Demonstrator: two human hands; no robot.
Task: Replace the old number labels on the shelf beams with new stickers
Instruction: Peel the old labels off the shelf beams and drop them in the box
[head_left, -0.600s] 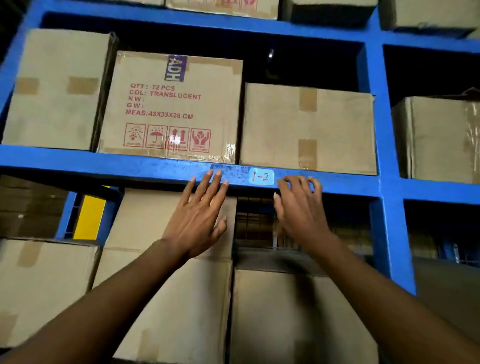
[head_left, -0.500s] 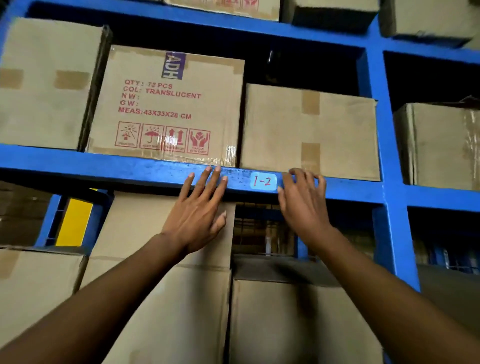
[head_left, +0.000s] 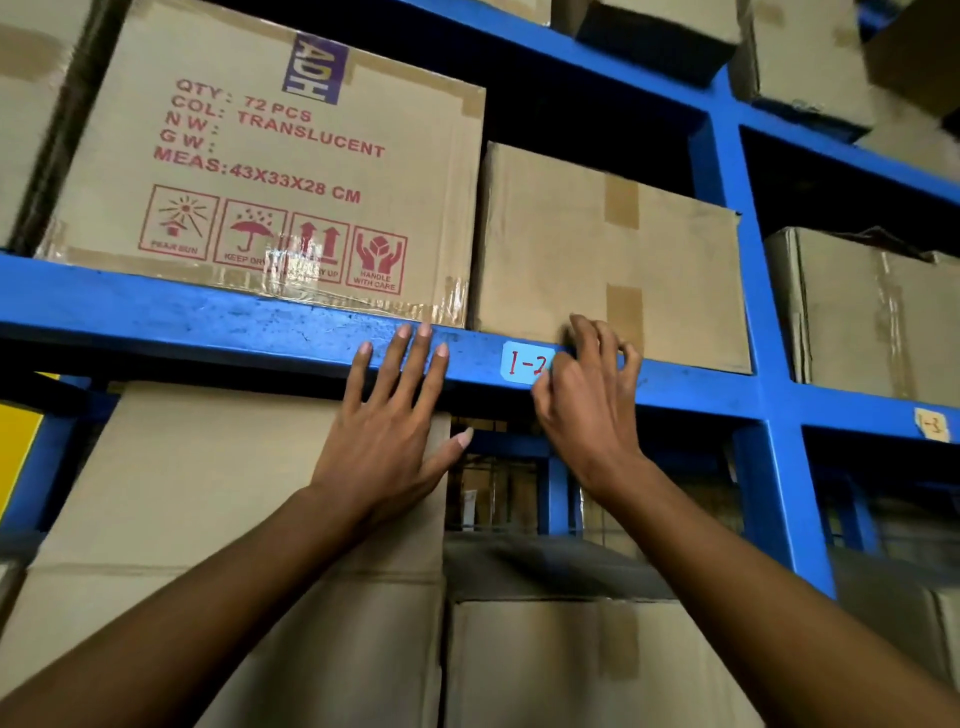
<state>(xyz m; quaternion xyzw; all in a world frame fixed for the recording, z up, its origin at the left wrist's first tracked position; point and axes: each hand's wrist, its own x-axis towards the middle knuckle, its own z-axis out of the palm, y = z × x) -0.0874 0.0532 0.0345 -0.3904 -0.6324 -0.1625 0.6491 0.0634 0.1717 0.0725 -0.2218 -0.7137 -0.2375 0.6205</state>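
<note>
- Two bare hands are raised to the front face of a blue shelf beam (head_left: 208, 317), which runs across the head view and slopes down to the right.
- Left hand (head_left: 387, 441): fingers spread and straight, gripping nothing; the fingertips (head_left: 425, 330) lie flat against the beam face, the thumb points right below the beam.
- Right hand (head_left: 587, 410): fingers curled, working at the right edge of the label; the upper fingertips overlap the bottom edge of the plain carton. Whether any part of the label is pinched between them cannot be told (the hand covers that edge).
- Label "1-2" (head_left: 524, 362): pale blue sticker, red handwritten figures, stuck on the beam face between the two hands, touching the right hand, well apart from the left.
- Second label "1-3" (head_left: 931, 425): cream-coloured, on the next beam section to the right of the blue upright (head_left: 737, 291).
- Printed carton (head_left: 270, 171) (marked "72 PCS", "TRANSLUCENT") sits on the beam above the left hand; plain carton (head_left: 608, 249) stands beside it on its right.
- Further cartons (head_left: 197, 509) fill the bay beneath.
</note>
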